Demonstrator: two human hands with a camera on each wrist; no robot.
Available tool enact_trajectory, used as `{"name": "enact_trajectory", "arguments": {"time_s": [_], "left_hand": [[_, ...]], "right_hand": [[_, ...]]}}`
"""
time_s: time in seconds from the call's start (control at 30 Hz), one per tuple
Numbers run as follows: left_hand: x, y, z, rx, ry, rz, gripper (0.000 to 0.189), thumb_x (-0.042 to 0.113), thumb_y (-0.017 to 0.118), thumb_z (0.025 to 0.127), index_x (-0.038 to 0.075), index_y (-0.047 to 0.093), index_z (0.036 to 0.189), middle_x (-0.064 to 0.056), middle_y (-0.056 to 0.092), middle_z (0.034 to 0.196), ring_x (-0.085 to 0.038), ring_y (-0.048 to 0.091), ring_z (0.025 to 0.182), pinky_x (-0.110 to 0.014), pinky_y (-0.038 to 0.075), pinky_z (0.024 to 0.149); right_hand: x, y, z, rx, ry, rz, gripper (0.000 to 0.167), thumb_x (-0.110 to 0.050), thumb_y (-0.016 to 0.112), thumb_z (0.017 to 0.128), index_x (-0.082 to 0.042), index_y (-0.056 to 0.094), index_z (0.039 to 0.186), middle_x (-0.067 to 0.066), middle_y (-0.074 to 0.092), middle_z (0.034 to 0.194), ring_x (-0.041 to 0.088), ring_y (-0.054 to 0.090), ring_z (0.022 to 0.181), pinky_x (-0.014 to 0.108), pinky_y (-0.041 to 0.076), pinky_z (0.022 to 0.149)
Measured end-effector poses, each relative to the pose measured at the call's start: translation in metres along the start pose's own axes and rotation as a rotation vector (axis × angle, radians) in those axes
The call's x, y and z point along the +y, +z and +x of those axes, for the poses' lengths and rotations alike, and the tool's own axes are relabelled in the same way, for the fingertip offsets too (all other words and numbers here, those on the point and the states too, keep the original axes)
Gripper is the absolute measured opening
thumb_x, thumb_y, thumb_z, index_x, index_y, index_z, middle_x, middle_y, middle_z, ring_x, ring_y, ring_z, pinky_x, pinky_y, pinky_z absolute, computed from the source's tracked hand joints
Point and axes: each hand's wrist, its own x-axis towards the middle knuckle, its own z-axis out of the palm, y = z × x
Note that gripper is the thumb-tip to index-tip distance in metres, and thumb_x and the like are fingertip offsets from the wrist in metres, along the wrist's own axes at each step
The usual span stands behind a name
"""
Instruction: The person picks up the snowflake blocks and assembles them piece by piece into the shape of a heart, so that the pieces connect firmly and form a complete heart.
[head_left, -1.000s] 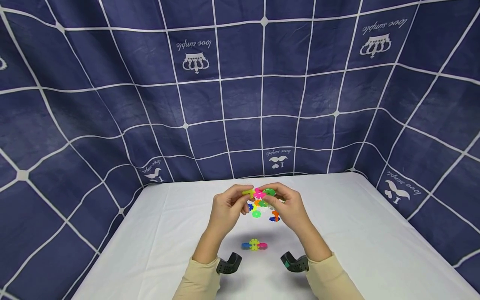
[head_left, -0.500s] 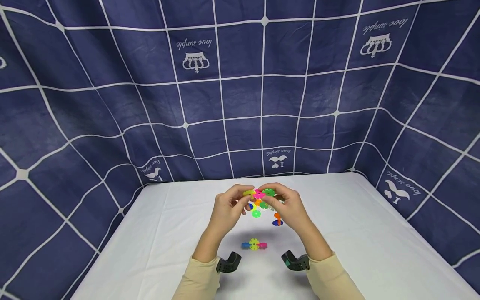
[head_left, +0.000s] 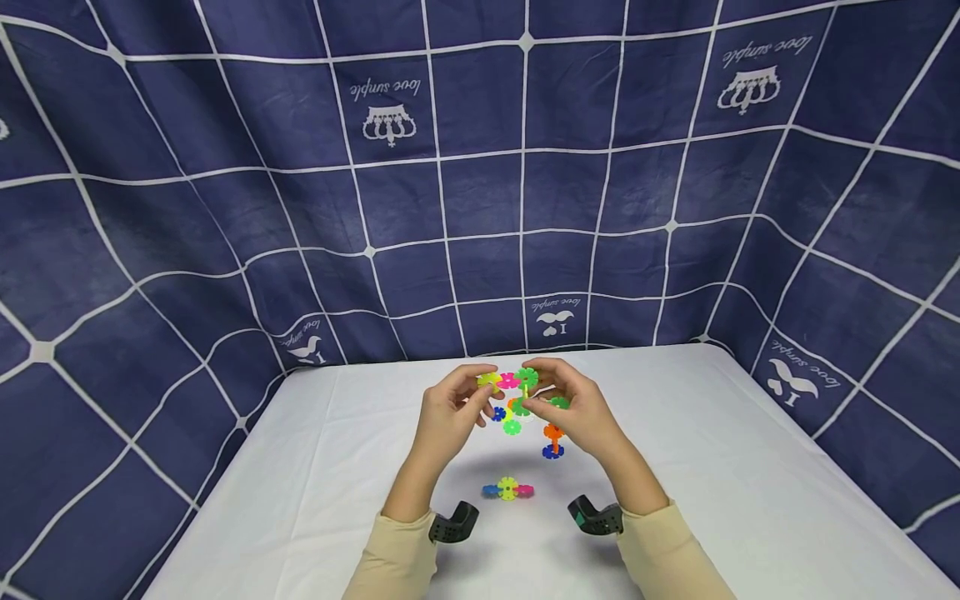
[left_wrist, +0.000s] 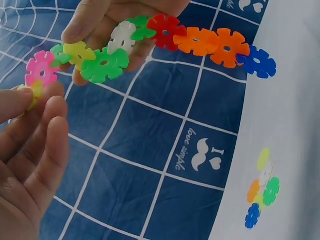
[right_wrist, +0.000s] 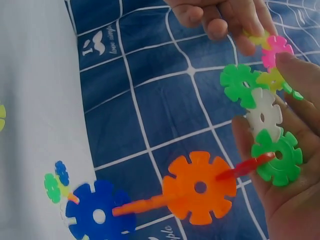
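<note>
In the head view, both hands hold a chain of slotted plastic snowflake discs above the table. My left hand (head_left: 444,417) pinches a yellow disc (left_wrist: 35,95) at one end, against a pink disc (left_wrist: 42,71); whether the two are fully slotted cannot be seen. My right hand (head_left: 581,414) pinches another yellow disc (left_wrist: 79,53) farther along, between thumb and fingers. From there the chain runs through a green disc (right_wrist: 240,84), a white disc (right_wrist: 263,115), another green disc (right_wrist: 278,157), a red disc (left_wrist: 166,32), orange discs (left_wrist: 229,48) and a blue disc (right_wrist: 97,215), hanging free.
A short row of blue, yellow and pink discs (head_left: 507,489) lies on the white table (head_left: 337,500) near the wrists. Several loose discs (head_left: 512,427) lie farther back, beneath the hands. A blue grid-patterned curtain (head_left: 480,200) stands behind and at both sides.
The right hand has turned and lifted slightly, tilting the chain so its green and pink discs show more face-on. The orange and blue tail hangs lower. The left hand has shifted slightly up and left.
</note>
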Motion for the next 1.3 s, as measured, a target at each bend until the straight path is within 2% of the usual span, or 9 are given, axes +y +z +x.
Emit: {"name": "enact_trajectory", "arguments": {"time_s": [0.13,0.2,0.33,0.47,0.6,0.73,0.9,1.13,1.3], "left_hand": [[-0.018,-0.002,0.002,-0.037,-0.026,0.011,0.031,0.004,0.069,0.092,0.011,0.066,0.122,-0.013,0.073,0.092,-0.019,0.067,0.065,-0.027,0.058,0.054],[-0.026,-0.003,0.003,-0.056,-0.046,0.013,0.038,0.007,0.072,0.091,0.016,0.065,0.127,-0.010,0.069,0.099,-0.013,0.068,0.070,-0.026,0.058,0.056],[-0.028,-0.003,0.004,-0.072,-0.083,-0.016,0.046,0.007,0.074,0.089,0.018,0.061,0.132,-0.012,0.062,0.110,-0.014,0.071,0.075,-0.027,0.060,0.059],[-0.028,-0.003,0.004,-0.083,-0.098,-0.051,0.047,0.008,0.074,0.090,0.018,0.060,0.133,-0.012,0.062,0.108,-0.010,0.070,0.074,-0.029,0.060,0.059],[-0.032,-0.002,0.005,-0.113,-0.146,-0.080,0.050,0.010,0.073,0.090,0.017,0.056,0.137,-0.014,0.063,0.113,-0.012,0.070,0.080,-0.030,0.060,0.061],[-0.045,0.001,0.005,-0.153,-0.210,-0.032,0.053,0.016,0.073,0.091,0.015,0.053,0.140,-0.015,0.067,0.117,-0.017,0.071,0.089,-0.029,0.060,0.069],[-0.069,0.007,0.002,-0.175,-0.309,0.057,0.049,0.020,0.073,0.091,0.014,0.055,0.137,-0.007,0.071,0.112,-0.020,0.068,0.096,-0.030,0.057,0.077],[-0.100,0.014,-0.003,-0.217,-0.348,0.130,0.040,0.014,0.073,0.090,0.010,0.061,0.128,-0.020,0.067,0.120,-0.025,0.067,0.098,-0.034,0.057,0.080],[-0.120,0.020,-0.001,-0.257,-0.387,0.180,0.043,0.014,0.073,0.089,0.007,0.061,0.129,-0.018,0.066,0.125,-0.030,0.065,0.105,-0.041,0.056,0.087]], "right_hand": [[0.000,0.000,0.000,0.007,-0.016,-0.032,0.046,-0.018,0.078,0.087,-0.017,0.060,0.130,0.006,0.072,0.105,0.026,0.070,0.094,0.028,0.059,0.085],[0.000,0.001,0.000,0.013,-0.023,-0.053,0.045,-0.019,0.078,0.087,-0.018,0.061,0.129,0.004,0.073,0.105,0.023,0.070,0.093,0.029,0.059,0.084],[0.001,0.003,0.000,0.016,-0.032,-0.075,0.044,-0.020,0.078,0.087,-0.019,0.062,0.128,0.003,0.074,0.105,0.019,0.071,0.092,0.028,0.059,0.084],[0.001,0.004,-0.001,0.015,-0.037,-0.082,0.043,-0.019,0.078,0.087,-0.018,0.062,0.127,0.003,0.074,0.105,0.017,0.071,0.092,0.026,0.058,0.083],[-0.001,0.002,0.000,0.018,-0.042,-0.084,0.043,-0.019,0.078,0.087,-0.017,0.063,0.127,0.003,0.074,0.105,0.019,0.071,0.093,0.026,0.058,0.083],[-0.001,-0.001,0.000,0.024,-0.035,-0.076,0.043,-0.017,0.078,0.087,-0.014,0.062,0.127,0.005,0.073,0.105,0.021,0.070,0.096,0.025,0.058,0.084],[-0.001,-0.004,0.000,0.030,0.006,-0.039,0.042,-0.014,0.076,0.089,-0.012,0.060,0.127,0.008,0.071,0.108,0.021,0.069,0.098,0.022,0.058,0.084],[0.004,-0.005,0.001,-0.016,0.054,0.042,0.041,-0.011,0.071,0.092,-0.012,0.057,0.130,0.016,0.068,0.116,0.031,0.071,0.093,0.025,0.060,0.076],[0.006,-0.007,0.001,-0.035,0.073,0.040,0.039,-0.010,0.069,0.094,-0.014,0.056,0.131,0.018,0.066,0.119,0.035,0.071,0.093,0.024,0.060,0.073]]}}
